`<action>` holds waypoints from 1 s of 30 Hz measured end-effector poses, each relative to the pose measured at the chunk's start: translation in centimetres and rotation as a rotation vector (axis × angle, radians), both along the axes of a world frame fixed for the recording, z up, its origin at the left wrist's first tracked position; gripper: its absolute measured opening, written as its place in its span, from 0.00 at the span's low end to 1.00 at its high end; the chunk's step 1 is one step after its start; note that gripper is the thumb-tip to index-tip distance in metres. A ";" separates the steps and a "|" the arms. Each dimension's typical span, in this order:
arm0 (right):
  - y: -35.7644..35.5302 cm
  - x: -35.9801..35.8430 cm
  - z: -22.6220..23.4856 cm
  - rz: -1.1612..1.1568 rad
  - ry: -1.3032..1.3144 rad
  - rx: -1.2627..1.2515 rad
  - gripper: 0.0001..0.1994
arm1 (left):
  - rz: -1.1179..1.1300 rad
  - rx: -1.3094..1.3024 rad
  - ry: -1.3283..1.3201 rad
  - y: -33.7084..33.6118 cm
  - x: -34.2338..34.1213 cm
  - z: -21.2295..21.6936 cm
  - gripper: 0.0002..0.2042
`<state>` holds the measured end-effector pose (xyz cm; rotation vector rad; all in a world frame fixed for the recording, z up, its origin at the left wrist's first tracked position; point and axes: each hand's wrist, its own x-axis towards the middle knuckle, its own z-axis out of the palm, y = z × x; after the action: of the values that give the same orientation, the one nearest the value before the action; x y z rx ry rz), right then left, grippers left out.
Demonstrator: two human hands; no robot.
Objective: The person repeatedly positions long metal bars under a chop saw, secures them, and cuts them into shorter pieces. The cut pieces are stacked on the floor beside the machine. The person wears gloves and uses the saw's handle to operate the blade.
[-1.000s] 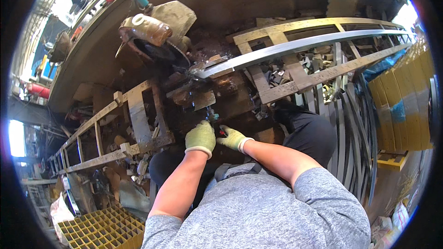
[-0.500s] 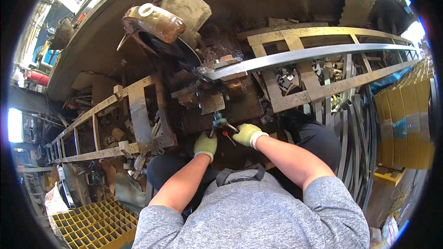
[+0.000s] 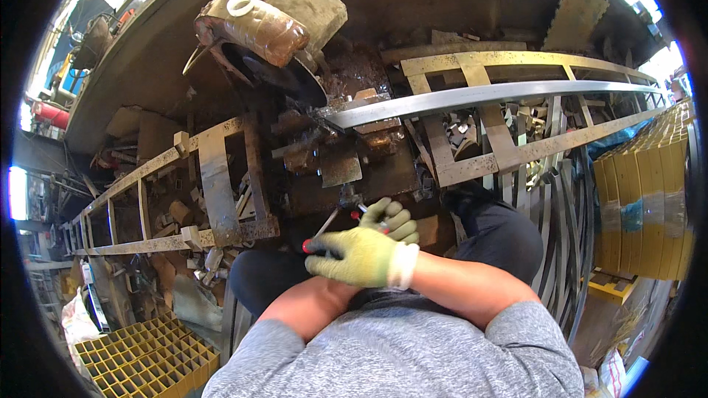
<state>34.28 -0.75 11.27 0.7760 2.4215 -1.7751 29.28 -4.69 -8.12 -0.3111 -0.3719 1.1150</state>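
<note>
My forearms are crossed, with my right forearm lying over the left. My right glove (image 3: 358, 259), yellow-green with a white cuff, reaches left, its fingers closed around the red-knobbed end of a metal bar (image 3: 324, 225) on the spoked clamp handle (image 3: 349, 196). Beyond it, my left glove (image 3: 394, 221) has curled fingers around another bar of that handle; a red tip shows beside them. A third red knob (image 3: 355, 215) sits between the gloves. The clamp's jaw block (image 3: 340, 167) stands just past the handle. A long silver metal bar (image 3: 472, 98) lies with its end beside a dark cutting disc (image 3: 273, 77).
A cloudy plastic bottle (image 3: 258, 29) hangs over the disc. Welded metal frames (image 3: 483, 166) (image 3: 217, 184) flank the saw, with metal offcuts below. Stacked yellow tubes (image 3: 638, 191) stand right; a bundle of square tubes (image 3: 140, 354) lies lower left. My knees are either side of the clamp.
My hands were apart, each on its own bar of the clamp handle. The handle has turned, my right hand has swung left, and my left hand has passed under it to the right.
</note>
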 end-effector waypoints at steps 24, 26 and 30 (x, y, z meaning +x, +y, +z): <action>24.8 16.0 -15.5 -1.234 0.899 -0.945 0.21 | 0.370 0.805 3.363 22.0 -5.5 13.2 0.24; 24.7 16.2 -14.9 -1.183 0.926 -0.893 0.22 | 0.477 0.802 3.445 21.3 -5.3 13.8 0.22; 24.9 16.7 -13.9 -1.329 0.968 -0.926 0.21 | 0.504 0.985 3.305 19.3 -5.1 16.4 0.22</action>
<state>50.94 24.10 -2.64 1.7596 0.4913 -3.8712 24.15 14.57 8.25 -2.3955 -1.9659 -0.3597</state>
